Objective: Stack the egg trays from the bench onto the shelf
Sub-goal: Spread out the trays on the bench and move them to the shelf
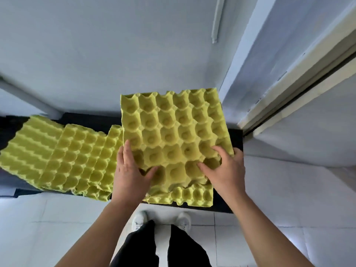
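I hold a yellow-green egg tray (169, 130) tilted up, its far edge raised above the black bench (227, 205). My left hand (131, 176) grips its near left corner, thumb in a cup. My right hand (223, 170) grips the near right edge, fingers curled into the cups. Another egg tray (192, 195) lies flat on the bench under the lifted one. More egg trays (63, 157) lie overlapping along the bench to the left.
A pale wall rises right behind the bench. A grey pipe (28, 97) slants down at the left. A door frame (289, 89) stands at the right. My feet in white shoes (161, 220) stand on the tiled floor close to the bench.
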A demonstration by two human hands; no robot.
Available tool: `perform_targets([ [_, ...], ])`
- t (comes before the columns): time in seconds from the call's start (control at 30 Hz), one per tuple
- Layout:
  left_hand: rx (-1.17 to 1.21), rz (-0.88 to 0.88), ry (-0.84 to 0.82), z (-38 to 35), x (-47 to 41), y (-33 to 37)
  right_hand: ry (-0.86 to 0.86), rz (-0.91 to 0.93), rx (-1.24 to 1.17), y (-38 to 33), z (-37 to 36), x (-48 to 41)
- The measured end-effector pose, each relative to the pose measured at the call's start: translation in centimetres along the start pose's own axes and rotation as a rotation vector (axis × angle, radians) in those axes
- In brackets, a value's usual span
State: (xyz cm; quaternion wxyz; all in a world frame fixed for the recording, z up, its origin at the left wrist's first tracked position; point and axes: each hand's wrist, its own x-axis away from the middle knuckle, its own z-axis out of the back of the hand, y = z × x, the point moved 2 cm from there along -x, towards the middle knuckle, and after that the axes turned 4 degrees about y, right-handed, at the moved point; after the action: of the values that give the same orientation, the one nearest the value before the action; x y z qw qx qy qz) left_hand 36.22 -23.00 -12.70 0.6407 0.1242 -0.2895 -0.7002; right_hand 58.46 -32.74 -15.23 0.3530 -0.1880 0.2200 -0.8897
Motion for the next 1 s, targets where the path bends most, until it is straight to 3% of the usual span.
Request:
perform_targets([
  [0.3, 0.143, 0.165, 0.315, 15.0, 1.7, -7.7, -0.107, 0.257, 0.04, -17.5, -1.2, 4.2],
  [0.73, 0.286, 0.195, 0.575, 39.6, 4.6, -29.2, -0.121, 0.525, 0.025, -45.2, -11.3, 19.9],
  [1.0, 0.327, 0.299, 0.725, 50.2, 4.5, -40.9, -0.161, 0.678, 0.017, -59.7, -18.7, 27.1],
])
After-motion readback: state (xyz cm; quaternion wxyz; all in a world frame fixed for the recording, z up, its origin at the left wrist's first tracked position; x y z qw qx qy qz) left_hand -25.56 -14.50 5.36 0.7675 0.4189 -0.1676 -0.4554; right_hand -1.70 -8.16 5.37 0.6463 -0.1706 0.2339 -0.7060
